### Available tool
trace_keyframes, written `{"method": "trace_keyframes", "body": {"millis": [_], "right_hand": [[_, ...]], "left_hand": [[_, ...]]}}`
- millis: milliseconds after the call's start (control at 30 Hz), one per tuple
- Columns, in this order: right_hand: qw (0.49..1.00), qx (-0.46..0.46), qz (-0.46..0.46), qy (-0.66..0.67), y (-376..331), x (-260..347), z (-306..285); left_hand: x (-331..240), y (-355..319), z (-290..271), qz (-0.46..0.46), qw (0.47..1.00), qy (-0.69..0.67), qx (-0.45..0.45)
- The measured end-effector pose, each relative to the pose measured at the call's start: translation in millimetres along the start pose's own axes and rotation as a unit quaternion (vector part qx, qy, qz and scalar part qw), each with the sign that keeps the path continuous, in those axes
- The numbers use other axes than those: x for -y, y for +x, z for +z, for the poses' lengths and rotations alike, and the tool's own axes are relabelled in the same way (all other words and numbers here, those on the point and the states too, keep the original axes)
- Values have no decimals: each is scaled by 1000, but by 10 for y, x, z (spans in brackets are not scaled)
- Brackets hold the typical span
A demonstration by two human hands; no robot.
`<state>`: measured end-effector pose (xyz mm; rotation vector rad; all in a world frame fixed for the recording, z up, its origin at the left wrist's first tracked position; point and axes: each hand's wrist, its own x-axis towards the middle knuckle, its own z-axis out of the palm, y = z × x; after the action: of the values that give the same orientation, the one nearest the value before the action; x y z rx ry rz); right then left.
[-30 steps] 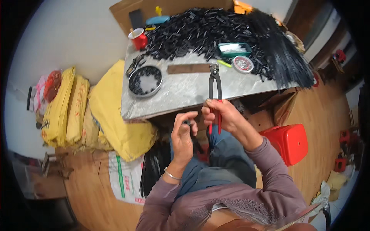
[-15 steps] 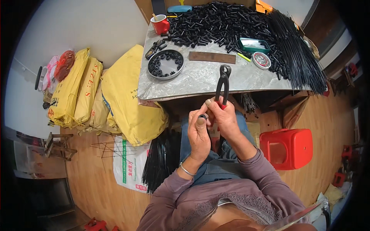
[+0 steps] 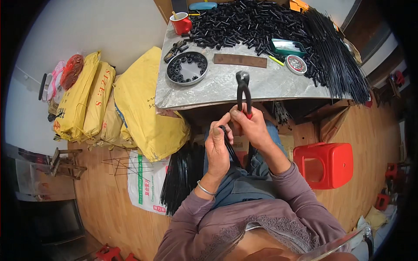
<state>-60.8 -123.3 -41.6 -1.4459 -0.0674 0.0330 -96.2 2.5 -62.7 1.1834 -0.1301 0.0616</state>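
In my right hand (image 3: 254,127), closed around the red grips, is a pair of black end-cutting pincers (image 3: 242,80). Its jaws point away from me, just short of the table's front edge. My left hand (image 3: 217,154) is closed around a slim black rod-like piece (image 3: 222,128), whose round end shows above the thumb. Dark thin lengths run down from there toward my lap; the fingers hide how they join. Both hands are close together over my knees, with the fingertips near each other.
On the grey table (image 3: 187,95) are a heap of short black tubes (image 3: 244,24), a round tin of black rings (image 3: 207,75), a brown strip (image 3: 240,61), a red mug (image 3: 181,26) and a bundle of thin black rods (image 3: 337,56). A red stool (image 3: 339,167) stands right; yellow sacks (image 3: 146,104) lean left.
Both hands have shifted a little to the left. The pincers have moved left with my right hand, and the black piece in my left hand shows more of its length.
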Motion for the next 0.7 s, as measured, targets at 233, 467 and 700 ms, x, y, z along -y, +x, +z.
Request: {"method": "trace_keyframes", "body": {"millis": [233, 467, 700], "right_hand": [[992, 66, 77, 69, -170, 83, 94], [992, 45, 72, 93, -184, 104, 98], [993, 37, 79, 84, -195, 120, 82]], "left_hand": [[78, 57, -35, 2, 998, 55, -24], [83, 53, -14, 8, 998, 66, -9], [59, 48, 14, 18, 997, 75, -8]]}}
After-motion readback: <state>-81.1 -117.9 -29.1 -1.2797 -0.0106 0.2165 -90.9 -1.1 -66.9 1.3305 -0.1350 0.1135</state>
